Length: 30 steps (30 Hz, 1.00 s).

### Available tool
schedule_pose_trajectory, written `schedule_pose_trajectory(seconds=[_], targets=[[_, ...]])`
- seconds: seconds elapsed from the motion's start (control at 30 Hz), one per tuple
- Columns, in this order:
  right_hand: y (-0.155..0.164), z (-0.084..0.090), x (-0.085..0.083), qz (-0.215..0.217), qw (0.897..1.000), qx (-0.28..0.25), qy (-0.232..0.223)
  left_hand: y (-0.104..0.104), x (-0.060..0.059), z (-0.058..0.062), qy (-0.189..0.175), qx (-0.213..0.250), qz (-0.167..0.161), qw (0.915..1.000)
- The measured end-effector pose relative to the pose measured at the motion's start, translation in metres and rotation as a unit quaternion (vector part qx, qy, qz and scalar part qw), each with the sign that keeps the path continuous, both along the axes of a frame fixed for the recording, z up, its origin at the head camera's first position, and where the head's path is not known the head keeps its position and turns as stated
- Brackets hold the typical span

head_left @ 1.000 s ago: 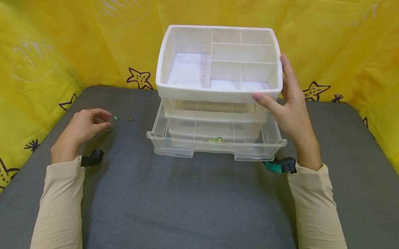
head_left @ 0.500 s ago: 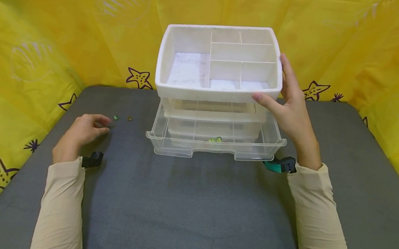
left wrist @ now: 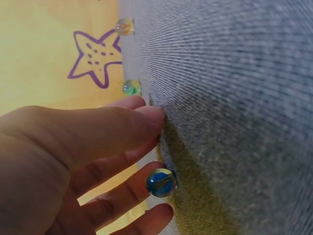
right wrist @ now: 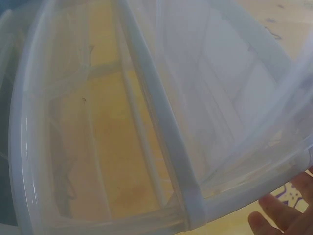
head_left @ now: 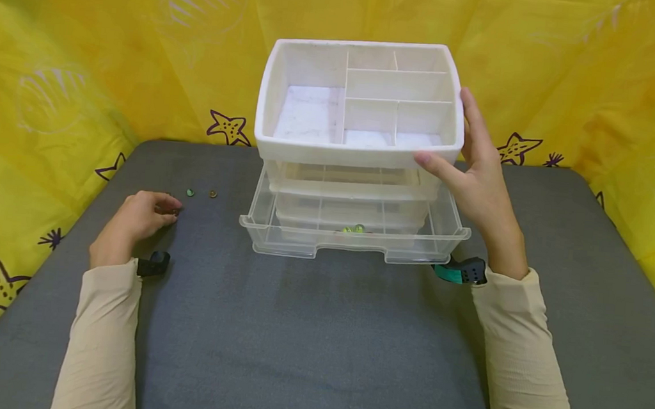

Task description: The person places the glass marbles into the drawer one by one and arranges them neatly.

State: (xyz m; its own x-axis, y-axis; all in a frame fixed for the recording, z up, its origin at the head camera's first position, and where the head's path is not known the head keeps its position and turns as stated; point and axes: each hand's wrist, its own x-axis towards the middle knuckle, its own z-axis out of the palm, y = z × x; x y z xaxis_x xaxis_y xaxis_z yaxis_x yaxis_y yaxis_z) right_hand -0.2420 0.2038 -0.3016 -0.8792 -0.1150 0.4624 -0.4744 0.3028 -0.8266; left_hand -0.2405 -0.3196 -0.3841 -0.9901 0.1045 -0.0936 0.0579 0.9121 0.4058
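Observation:
My left hand [head_left: 137, 220] is low over the tabletop at the left, pinching a small marble that its fingertips mostly hide. In the left wrist view a blue marble [left wrist: 161, 183] lies beside the lower fingers. A green marble [head_left: 190, 192] and an amber marble [head_left: 213, 193] sit just beyond the fingertips. With the thumb on the front rim and fingers round the right side, my right hand [head_left: 482, 184] grips a white drawer organizer [head_left: 360, 157]. Its clear bottom drawer [head_left: 350, 256] is pulled out and holds several yellow-green marbles [head_left: 354, 230].
The organizer's top tray has divided compartments [head_left: 311, 116]. Grey cloth [head_left: 316, 345] covers the table. A yellow curtain [head_left: 143, 55] with starfish drawings encloses the back and sides. The right wrist view shows clear drawer walls [right wrist: 161, 112] up close.
My left hand has lowered slightly toward the table, and its thumb and fingertips have closed on the marble beneath them. The right hand and the organizer stay in place.

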Motion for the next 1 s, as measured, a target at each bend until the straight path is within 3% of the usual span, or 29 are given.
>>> schedule_pose_trajectory(seconds=[0.3,1.0], targets=[[0.0,0.0,0.0,-0.001,1.0,0.001,-0.001,0.002,0.0,0.001,-0.001,-0.008,0.01,0.9999],[0.0,0.0,0.0,0.002,1.0,-0.004,-0.003,0.028,0.001,0.018,0.078,0.03,-0.009,0.9965]])
